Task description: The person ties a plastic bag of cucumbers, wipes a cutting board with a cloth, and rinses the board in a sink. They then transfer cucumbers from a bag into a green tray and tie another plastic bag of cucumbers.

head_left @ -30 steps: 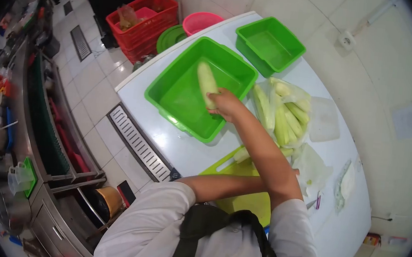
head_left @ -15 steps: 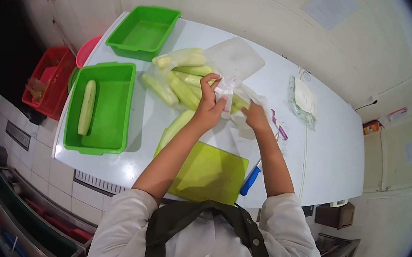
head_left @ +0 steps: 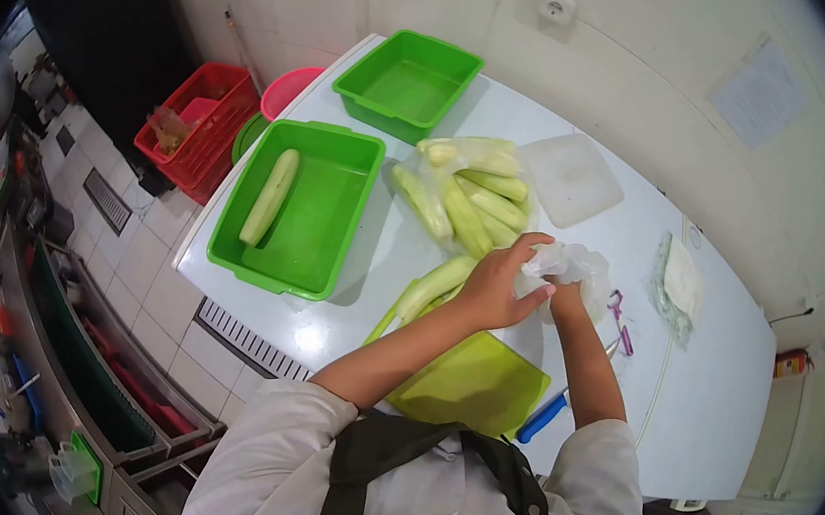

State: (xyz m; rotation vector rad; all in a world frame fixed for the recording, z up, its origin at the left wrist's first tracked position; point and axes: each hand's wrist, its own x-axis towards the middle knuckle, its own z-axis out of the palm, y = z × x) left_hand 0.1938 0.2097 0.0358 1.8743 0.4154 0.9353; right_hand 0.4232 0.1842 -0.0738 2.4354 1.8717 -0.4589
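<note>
My left hand (head_left: pixel 502 289) curls its fingers and thumb around the mouth of a thin clear plastic bag (head_left: pixel 588 266). Close beside it, my right hand (head_left: pixel 566 296) reaches into the crumpled bag, which hides its fingers. Just beyond, a second plastic bag (head_left: pixel 439 165) lies open with several long pale-green vegetables (head_left: pixel 467 213) in it, like peeled cucumbers. Another such vegetable (head_left: pixel 435 285) rests by my left forearm, against the yellow-green cutting board (head_left: pixel 479 385). To the right of the board is a knife with a blue handle (head_left: pixel 542 419).
One pale-green vegetable (head_left: pixel 270 197) lies in the near green tub (head_left: pixel 329 239); a second green tub (head_left: pixel 406 81) stands behind. A translucent board (head_left: pixel 574 179) lies at the back. Purple-handled peeler (head_left: pixel 626 338) and a wrapped white packet (head_left: pixel 681 286) are on the right.
The view has swung left, so the table appears further right. My right hand has come in close to my left and gone into the bag. Both hands now sit further from the vegetable pile.
</note>
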